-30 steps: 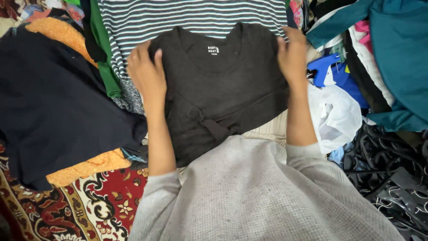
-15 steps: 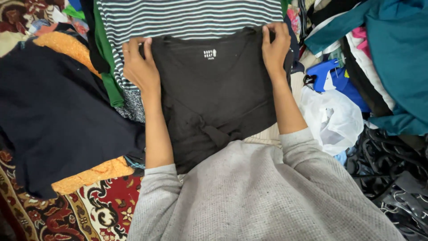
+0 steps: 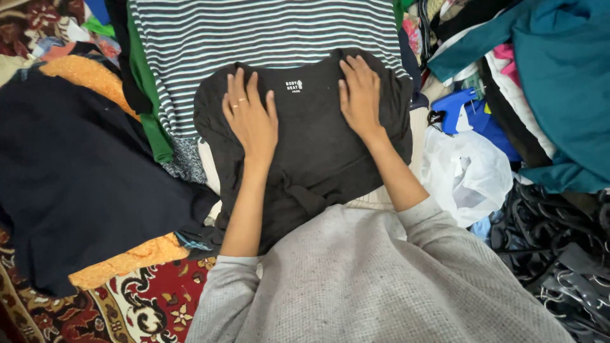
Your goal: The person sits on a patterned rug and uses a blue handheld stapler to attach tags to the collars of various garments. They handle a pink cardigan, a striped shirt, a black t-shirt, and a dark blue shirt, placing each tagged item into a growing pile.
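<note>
A dark grey top (image 3: 311,140) is being pressed flat, centre of view, on top of a striped shirt (image 3: 254,32) w/ white and dark bands. The left hand (image 3: 251,117) is being laid palm-down on its left shoulder area, the right hand (image 3: 360,95) on the right; fingers of both are being held spread and flat, nothing gripped. A small white printed label (image 3: 293,86) is being shown at the neckline, between the hands. The top's lower edge is being hidden by the person's grey sleeves (image 3: 381,286); a knotted or bunched part near the hem is hard to make out. To the left, a dark navy garment (image 3: 82,184) is lying over an orange cloth (image 3: 127,260), beside a green strip (image 3: 149,121). A red patterned carpet (image 3: 146,305) is being cut off at the bottom left. To the right, a white plastic bag (image 3: 467,174) is lying near a blue hanger (image 3: 467,105); teal fabric (image 3: 559,82) is being cut off at the edge. Black hangers (image 3: 559,254) are piled at lower right, indistinct.
</note>
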